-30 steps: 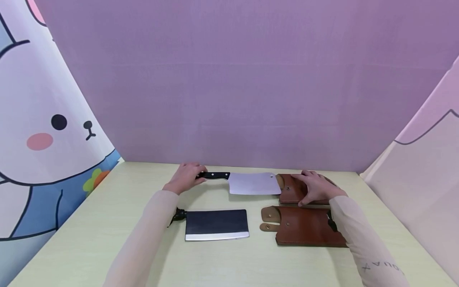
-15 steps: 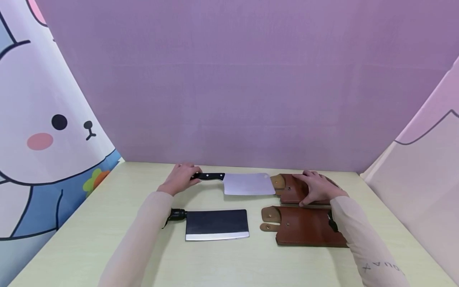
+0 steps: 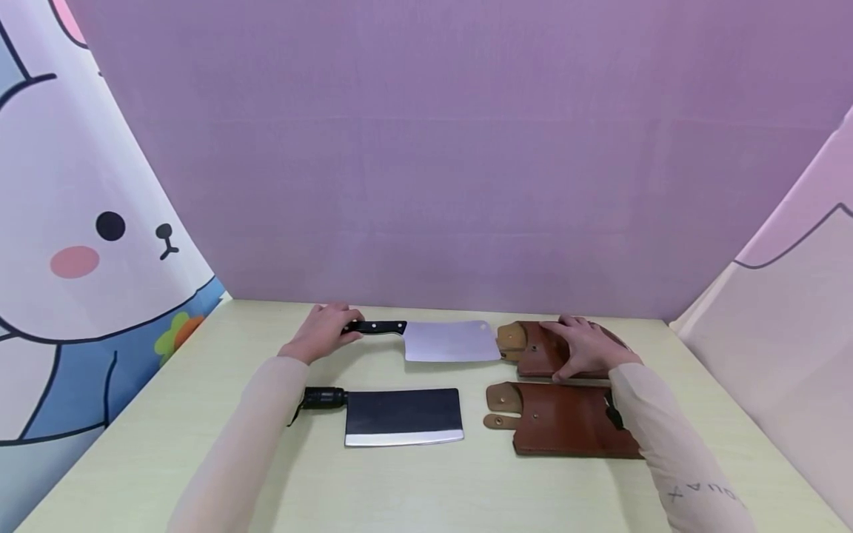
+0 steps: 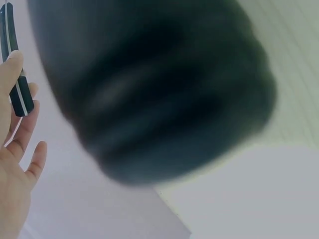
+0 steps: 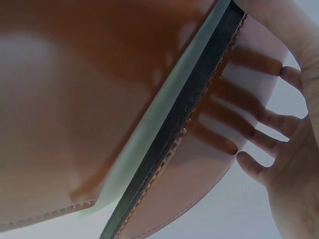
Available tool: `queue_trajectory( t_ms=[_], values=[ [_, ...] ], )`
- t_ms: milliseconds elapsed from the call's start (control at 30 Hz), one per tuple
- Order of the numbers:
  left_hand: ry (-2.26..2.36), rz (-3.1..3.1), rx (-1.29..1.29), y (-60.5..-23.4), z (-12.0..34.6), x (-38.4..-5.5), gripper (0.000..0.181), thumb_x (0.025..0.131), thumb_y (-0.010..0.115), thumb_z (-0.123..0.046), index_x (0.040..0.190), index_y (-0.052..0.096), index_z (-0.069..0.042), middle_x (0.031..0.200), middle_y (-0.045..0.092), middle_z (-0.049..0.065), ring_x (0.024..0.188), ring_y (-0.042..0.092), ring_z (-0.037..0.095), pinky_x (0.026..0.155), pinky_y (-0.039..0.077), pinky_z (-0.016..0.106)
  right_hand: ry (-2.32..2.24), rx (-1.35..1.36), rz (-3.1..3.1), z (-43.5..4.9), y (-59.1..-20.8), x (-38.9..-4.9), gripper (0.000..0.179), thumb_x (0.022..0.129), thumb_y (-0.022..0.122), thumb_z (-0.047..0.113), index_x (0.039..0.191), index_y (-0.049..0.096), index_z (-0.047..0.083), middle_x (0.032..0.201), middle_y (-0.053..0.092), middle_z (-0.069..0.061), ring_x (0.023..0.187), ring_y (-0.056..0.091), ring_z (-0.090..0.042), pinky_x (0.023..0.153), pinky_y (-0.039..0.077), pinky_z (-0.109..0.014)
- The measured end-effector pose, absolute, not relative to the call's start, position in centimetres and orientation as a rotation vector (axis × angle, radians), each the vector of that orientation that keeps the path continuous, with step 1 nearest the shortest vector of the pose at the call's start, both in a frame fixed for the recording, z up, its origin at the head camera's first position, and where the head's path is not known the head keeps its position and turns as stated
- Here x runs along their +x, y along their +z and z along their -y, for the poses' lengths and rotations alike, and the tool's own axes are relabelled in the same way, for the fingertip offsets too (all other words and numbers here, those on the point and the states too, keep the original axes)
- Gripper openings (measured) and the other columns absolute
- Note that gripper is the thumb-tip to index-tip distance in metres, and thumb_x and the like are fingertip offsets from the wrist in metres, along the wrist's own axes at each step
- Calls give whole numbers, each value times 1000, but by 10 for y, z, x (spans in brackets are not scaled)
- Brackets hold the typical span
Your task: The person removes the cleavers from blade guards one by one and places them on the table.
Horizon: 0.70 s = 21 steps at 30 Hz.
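Observation:
In the head view my left hand (image 3: 324, 331) grips the black riveted handle of a silver-bladed cleaver (image 3: 452, 341) near the back of the table. In the left wrist view, thumb and fingers pinch that handle (image 4: 21, 97) at its end. The blade's tip is right at the tan flap of a brown leather knife sheath (image 3: 540, 348). My right hand (image 3: 586, 346) holds this sheath across its width, thumb at the near edge, fingertips at the far edge. The right wrist view shows the fingertips on its glossy leather (image 5: 174, 184).
A second cleaver (image 3: 403, 414), dark-bladed with a bright edge and black handle, lies in front on the pale table (image 3: 400, 488). To its right lies a second brown sheath (image 3: 576, 426), partly under my right forearm. A purple wall (image 3: 426, 163) rises behind.
My left hand has moved left with the silver cleaver, sliding its blade out of the back sheath's mouth. The tan flap shows more. My right hand has stayed almost in place.

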<state>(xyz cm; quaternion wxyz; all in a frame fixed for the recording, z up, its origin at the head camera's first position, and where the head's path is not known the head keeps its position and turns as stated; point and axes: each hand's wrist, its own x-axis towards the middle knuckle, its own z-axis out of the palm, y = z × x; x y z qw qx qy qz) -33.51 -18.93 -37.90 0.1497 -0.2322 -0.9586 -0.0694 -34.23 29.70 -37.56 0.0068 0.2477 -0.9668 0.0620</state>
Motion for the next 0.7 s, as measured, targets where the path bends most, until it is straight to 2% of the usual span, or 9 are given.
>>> queue_trajectory(
  t_ms=[233,467,700],
  values=[
    [-202,2751,-666,-378,199,-331,24,82,67,-29,103,65,-16,87,60,1,83,54,20,74,37,44,185,767,3026,-294,-376,-343,98,54,84,46,136,41,12,133,39,-23,122,34,-46,92,28,-66],
    [-187,2764,-659,-380,209,-331,24,83,66,-31,103,65,-18,87,59,-1,81,53,18,76,38,46,192,776,3013,-291,-378,-346,97,54,84,45,136,42,12,131,40,-24,119,36,-45,90,32,-65],
    [-199,2773,-667,-381,217,-330,25,84,65,-31,104,64,-17,88,60,0,82,54,19,77,38,48,203,760,3032,-287,-380,-348,98,54,84,44,136,41,12,133,39,-25,122,33,-48,91,30,-66]
  ],
)
